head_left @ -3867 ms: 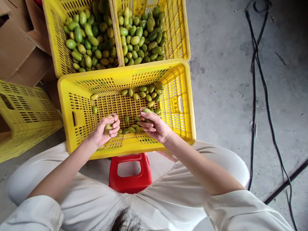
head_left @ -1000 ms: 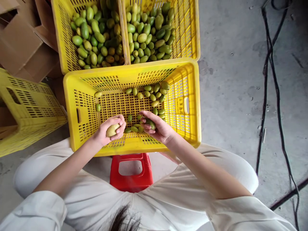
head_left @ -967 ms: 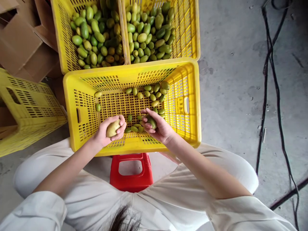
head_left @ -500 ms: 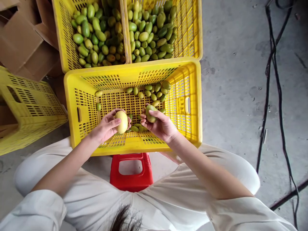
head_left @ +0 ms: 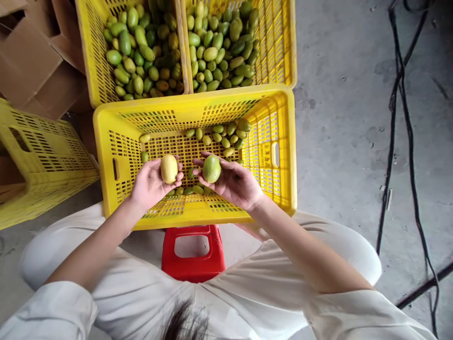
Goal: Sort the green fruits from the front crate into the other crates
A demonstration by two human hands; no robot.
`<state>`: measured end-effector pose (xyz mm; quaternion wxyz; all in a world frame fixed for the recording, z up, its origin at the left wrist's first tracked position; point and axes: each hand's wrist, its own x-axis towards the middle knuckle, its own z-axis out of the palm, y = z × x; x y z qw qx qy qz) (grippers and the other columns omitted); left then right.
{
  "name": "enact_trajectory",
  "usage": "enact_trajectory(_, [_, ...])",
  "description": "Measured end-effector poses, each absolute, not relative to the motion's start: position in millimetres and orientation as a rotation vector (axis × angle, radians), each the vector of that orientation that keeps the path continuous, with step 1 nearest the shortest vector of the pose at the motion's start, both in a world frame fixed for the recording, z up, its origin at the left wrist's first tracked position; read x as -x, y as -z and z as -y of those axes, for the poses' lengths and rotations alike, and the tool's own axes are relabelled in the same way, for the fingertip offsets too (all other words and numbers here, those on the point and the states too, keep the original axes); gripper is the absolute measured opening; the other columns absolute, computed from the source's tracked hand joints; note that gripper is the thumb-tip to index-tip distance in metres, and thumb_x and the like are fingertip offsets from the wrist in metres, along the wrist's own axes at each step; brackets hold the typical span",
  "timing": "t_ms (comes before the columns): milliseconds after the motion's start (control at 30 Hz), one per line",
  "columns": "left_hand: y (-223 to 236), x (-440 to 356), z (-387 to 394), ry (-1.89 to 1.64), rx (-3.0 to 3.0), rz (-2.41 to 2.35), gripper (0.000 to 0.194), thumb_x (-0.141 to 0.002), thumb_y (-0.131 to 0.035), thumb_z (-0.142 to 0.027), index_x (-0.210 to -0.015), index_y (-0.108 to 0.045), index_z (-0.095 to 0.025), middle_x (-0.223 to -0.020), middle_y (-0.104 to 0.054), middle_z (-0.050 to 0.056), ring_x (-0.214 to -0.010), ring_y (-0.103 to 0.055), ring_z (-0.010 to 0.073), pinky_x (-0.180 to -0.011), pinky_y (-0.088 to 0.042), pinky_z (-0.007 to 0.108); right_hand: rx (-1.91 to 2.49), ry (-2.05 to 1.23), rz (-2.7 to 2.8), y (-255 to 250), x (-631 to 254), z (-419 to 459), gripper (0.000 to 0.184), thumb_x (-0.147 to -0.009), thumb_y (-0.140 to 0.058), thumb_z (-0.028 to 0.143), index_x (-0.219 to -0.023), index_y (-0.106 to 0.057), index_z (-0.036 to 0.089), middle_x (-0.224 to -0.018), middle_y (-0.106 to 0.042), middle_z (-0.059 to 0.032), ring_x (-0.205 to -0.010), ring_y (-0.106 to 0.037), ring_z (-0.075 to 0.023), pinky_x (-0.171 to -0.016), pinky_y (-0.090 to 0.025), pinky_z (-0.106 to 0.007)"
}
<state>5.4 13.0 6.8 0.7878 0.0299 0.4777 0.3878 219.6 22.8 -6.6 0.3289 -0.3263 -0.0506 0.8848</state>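
Over the front yellow crate (head_left: 194,223), both my hands are turned palm up, each with one oval fruit. My left hand (head_left: 150,183) holds a pale yellow fruit (head_left: 169,169) on its curled fingers. In my right hand (head_left: 237,185) rests a green fruit (head_left: 211,169) with a smooth skin, held by the fingers with the thumb behind it. Below them, smaller green fruits (head_left: 198,189) lie along the near side of the crate floor, partly hidden by the hands. More small fruits (head_left: 231,134) cluster in the far right corner, and a few lie at the left.
Two fuller yellow crates stand behind, with a left fruit pile (head_left: 138,61) and a right fruit pile (head_left: 222,52). Another yellow crate (head_left: 46,160) and cardboard boxes (head_left: 31,61) are at the left. A red stool (head_left: 193,269) sits under the front crate. Black cables (head_left: 403,104) cross the floor.
Both hands have rolled from a closed grip to palm up, bringing the yellow and green fruits into fuller view. The fruits in the crates look unmoved; the view has shifted slightly.
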Motion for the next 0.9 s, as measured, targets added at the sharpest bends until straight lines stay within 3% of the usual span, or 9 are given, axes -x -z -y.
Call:
enact_trajectory(133, [-3.6,-5.9,-10.2,-0.878,-0.117,-1.079,0.018,-0.074,-0.068,-0.020,-0.089,-0.059,-0.016,-0.089,-0.070,0.007,-0.079,-0.069,0.0182,-0.070,-0.057,0.030,0.930,-2.248,0.103,11.8,-219.1,-20.6,0.016,-0.079,-0.067,0.026,-0.093,-0.059,0.023,-0.090,-0.068,-0.0012,-0.076,-0.065,-0.0150,-0.064,-0.057,-0.027])
enact_trajectory(200, [-0.7,-5.4,-8.1,-0.860,-0.198,-1.053,0.023,-0.070,-0.073,-0.020,-0.085,-0.056,-0.017,-0.076,-0.067,0.002,-0.066,-0.066,0.0139,-0.062,-0.055,0.025,0.915,-2.248,0.065,15.4,-220.9,-19.6,0.019,-0.074,-0.070,0.021,-0.082,-0.054,0.021,-0.075,-0.062,0.0028,-0.055,-0.055,-0.0084,-0.047,-0.046,-0.019])
enact_trajectory(300, [1.2,-3.8,-6.2,-0.753,-0.322,-0.955,0.025,-0.069,-0.075,-0.024,-0.082,-0.054,-0.020,-0.050,-0.053,-0.006,-0.037,-0.046,0.0067,-0.040,-0.037,0.017,0.866,-2.338,0.098,18.6,-223.1,-18.5,0.023,-0.070,-0.071,0.017,-0.080,-0.050,0.021,-0.059,-0.051,0.0082,-0.037,-0.030,-0.0021,-0.034,-0.022,-0.014])
enact_trajectory(400, [1.1,-3.3,-5.9,-0.633,-0.430,-0.882,0.022,-0.074,-0.072,-0.033,-0.077,-0.057,-0.018,-0.044,-0.050,-0.004,-0.030,-0.037,0.0058,-0.033,-0.026,0.018,0.905,-2.399,0.211,20.1,-222.1,-16.7,0.024,-0.072,-0.074,0.023,-0.083,-0.053,0.020,-0.054,-0.051,0.0081,-0.035,-0.030,-0.0030,-0.034,-0.017,-0.015])
enact_trajectory(533, [2.8,-3.6,-8.9,-0.703,-0.312,-0.891,0.034,-0.083,-0.061,-0.048,-0.070,-0.058,-0.016,-0.043,-0.046,-0.003,-0.031,-0.037,0.0064,-0.036,-0.030,0.019,1.016,-2.346,0.232,21.7,-221.1,-16.5,0.033,-0.075,-0.078,0.039,-0.075,-0.052,0.018,-0.054,-0.051,0.0058,-0.036,-0.035,-0.0036,-0.034,-0.021,-0.016])
enact_trajectory(633, [4.5,-2.8,-12.3,-0.805,-0.147,-0.945,0.031,-0.085,-0.057,-0.045,-0.076,-0.060,-0.015,-0.054,-0.053,0.001,-0.043,-0.049,0.0099,-0.044,-0.041,0.021,1.018,-2.384,0.103,19.1,-223.0,-20.2,0.034,-0.080,-0.069,0.050,-0.082,-0.057,0.018,-0.063,-0.060,0.0008,-0.046,-0.051,-0.0096,-0.038,-0.041,-0.019])
enact_trajectory(733, [4.2,-2.9,-13.5,-0.832,-0.078,-0.984,0.022,-0.084,-0.061,-0.037,-0.087,-0.062,-0.015,-0.072,-0.063,0.006,-0.061,-0.061,0.0148,-0.057,-0.051,0.026,0.978,-2.387,0.040,13.1,-223.4,-22.9,0.025,-0.083,-0.065,0.039,-0.097,-0.061,0.019,-0.085,-0.070,-0.0045,-0.077,-0.067,-0.0195,-0.063,-0.061,-0.034])
enact_trajectory(800, [3.2,-4.4,-12.7,-0.835,-0.088,-0.986,0.022,-0.082,-0.066,-0.033,-0.095,-0.062,-0.017,-0.080,-0.066,0.006,-0.069,-0.064,0.0163,-0.064,-0.054,0.028,0.961,-2.362,0.081,10.3,-222.0,-22.4,0.025,-0.080,-0.069,0.030,-0.102,-0.061,0.020,-0.094,-0.072,-0.0047,-0.087,-0.069,-0.0206,-0.074,-0.062,-0.038])
enact_trajectory(900, [2.6,-7.3,-10.6,-0.869,-0.161,-0.967,0.024,-0.075,-0.076,-0.026,-0.092,-0.060,-0.018,-0.082,-0.065,0.003,-0.074,-0.065,0.0148,-0.071,-0.055,0.028,0.966,-2.334,0.122,10.8,-219.6,-19.4,0.030,-0.073,-0.078,0.023,-0.098,-0.061,0.020,-0.092,-0.070,-0.0030,-0.081,-0.068,-0.0179,-0.071,-0.062,-0.033])
